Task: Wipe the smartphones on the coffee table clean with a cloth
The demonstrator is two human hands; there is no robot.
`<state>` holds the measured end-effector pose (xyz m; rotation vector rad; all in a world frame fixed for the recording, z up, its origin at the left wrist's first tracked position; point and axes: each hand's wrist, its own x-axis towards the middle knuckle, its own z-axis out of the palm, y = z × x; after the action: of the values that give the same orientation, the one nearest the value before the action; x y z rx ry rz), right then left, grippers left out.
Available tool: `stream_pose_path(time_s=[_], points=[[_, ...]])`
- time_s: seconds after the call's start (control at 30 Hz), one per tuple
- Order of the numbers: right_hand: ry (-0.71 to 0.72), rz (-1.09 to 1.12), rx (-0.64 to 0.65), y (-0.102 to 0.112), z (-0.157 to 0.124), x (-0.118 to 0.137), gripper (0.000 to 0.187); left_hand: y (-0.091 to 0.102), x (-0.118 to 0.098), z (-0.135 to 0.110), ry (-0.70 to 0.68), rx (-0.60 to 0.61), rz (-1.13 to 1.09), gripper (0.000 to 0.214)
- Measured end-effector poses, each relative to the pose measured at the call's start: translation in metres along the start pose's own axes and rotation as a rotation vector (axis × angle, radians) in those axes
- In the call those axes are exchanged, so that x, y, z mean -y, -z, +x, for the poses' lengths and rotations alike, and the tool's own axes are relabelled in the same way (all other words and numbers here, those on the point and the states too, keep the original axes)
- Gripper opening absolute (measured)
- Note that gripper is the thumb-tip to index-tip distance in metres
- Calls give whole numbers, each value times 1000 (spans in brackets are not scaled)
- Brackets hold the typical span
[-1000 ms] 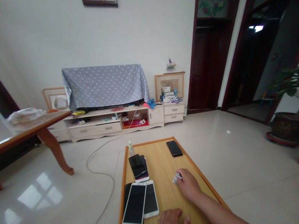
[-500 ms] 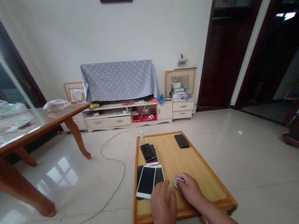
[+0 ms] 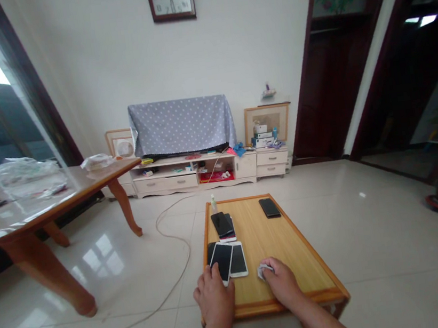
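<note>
My left hand (image 3: pixel 215 296) is closed around the near end of a white smartphone (image 3: pixel 224 257), its thumb at the right edge and its fingers at the left. The phone overlaps a second white smartphone (image 3: pixel 238 261) and a dark phone (image 3: pixel 211 251). My right hand (image 3: pixel 280 279) pinches a small crumpled whitish cloth or tissue (image 3: pixel 264 271) just above the wooden table (image 3: pixel 260 234). Farther back, a black phone (image 3: pixel 221 224) rests on other phones. Another black phone (image 3: pixel 269 208) lies alone near the far right edge.
A small clear bottle (image 3: pixel 213 204) stands at the table's far left corner. On the floor to the left runs a cable (image 3: pixel 190 248). A larger table (image 3: pixel 85 189) with plastic bags stands at left. A TV cabinet (image 3: pixel 165 183) lines the wall.
My left hand has moved left from beside the phones onto the white smartphone and taken hold of it. My right hand still pinches the cloth or tissue. The view has tilted up slightly.
</note>
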<state>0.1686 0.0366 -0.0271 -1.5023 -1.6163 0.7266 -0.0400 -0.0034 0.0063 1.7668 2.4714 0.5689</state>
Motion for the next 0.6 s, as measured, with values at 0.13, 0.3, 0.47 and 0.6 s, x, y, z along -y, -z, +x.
stream_pose_path(time_s=[0.13, 0.3, 0.47, 0.6], points=[[0, 19, -6, 3, 0, -1, 25, 4, 1, 6, -67, -14, -14, 47], [-2, 53, -1, 8, 1, -1, 23, 2, 6, 11, -48, -29, -202, 46], [16, 73, -4, 11, 1, -4, 23, 5, 7, 13, 20, -93, -411, 41], [10, 77, -4, 11, 2, -5, 24, 9, 4, 15, 65, -115, -596, 41]])
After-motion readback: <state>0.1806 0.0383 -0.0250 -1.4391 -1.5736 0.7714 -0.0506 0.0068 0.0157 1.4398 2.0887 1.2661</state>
